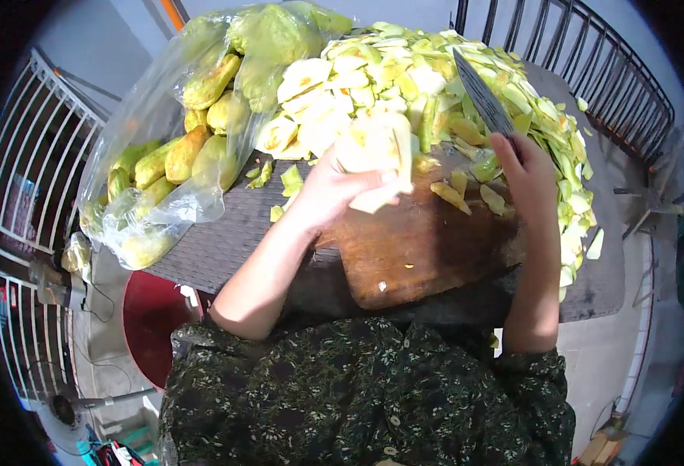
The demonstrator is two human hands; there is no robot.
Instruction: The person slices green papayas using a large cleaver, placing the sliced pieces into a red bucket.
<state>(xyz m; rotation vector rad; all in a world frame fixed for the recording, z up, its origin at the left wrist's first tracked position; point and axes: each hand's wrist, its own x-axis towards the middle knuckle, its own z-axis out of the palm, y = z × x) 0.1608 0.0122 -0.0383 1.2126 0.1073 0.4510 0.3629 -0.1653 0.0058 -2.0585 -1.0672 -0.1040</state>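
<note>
My left hand (334, 190) is closed around several pale, peeled slices (369, 151) of a green-yellow fruit or vegetable, bunched together above the cutting board's left edge. In my right hand (524, 159) is a kitchen knife (478, 89), its dark blade pointing up and away to the left. My fingers hide its handle. Below the knife lies a brown wooden cutting board (412, 256), with a few yellow-green peel pieces (450, 196) on its far part. Beyond both hands, a heap of pale slices (307, 78) merges with a mound of green peels (571, 155) along the right.
A clear plastic bag (175, 213) on the left holds whole yellow-green fruits or vegetables (186, 155). Everything rests on a dark woven-textured table (241, 213). A red round stool or tub (151, 326) stands below its left edge. Metal railings (567, 39) rise behind and at the left.
</note>
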